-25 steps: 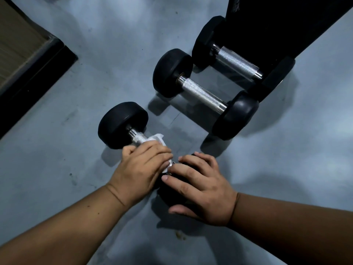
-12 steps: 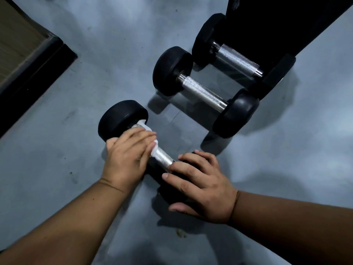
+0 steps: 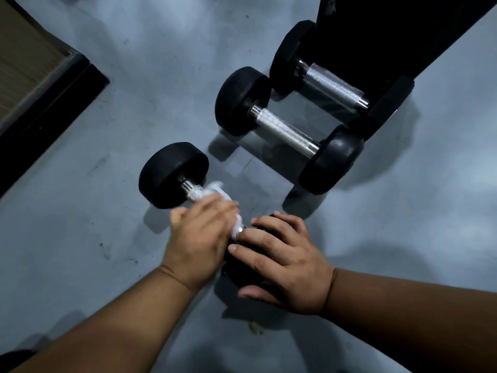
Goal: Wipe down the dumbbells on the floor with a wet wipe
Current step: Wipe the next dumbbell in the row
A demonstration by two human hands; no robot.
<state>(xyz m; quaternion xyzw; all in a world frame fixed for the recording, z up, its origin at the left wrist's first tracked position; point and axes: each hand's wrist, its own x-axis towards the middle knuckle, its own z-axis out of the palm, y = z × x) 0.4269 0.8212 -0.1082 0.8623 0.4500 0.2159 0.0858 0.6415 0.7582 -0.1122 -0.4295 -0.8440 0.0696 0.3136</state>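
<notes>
Three black rubber-headed dumbbells with knurled steel handles lie on the grey floor [image 3: 94,238]. On the nearest dumbbell [image 3: 174,175], the right hand [image 3: 285,262] is clamped over the near head, probably to stop it rolling. The left hand [image 3: 200,235] is wrapped around the handle with the crumpled white wet wipe [image 3: 219,193] inside its grip. That dumbbell's long axis runs from far left to near right.
</notes>
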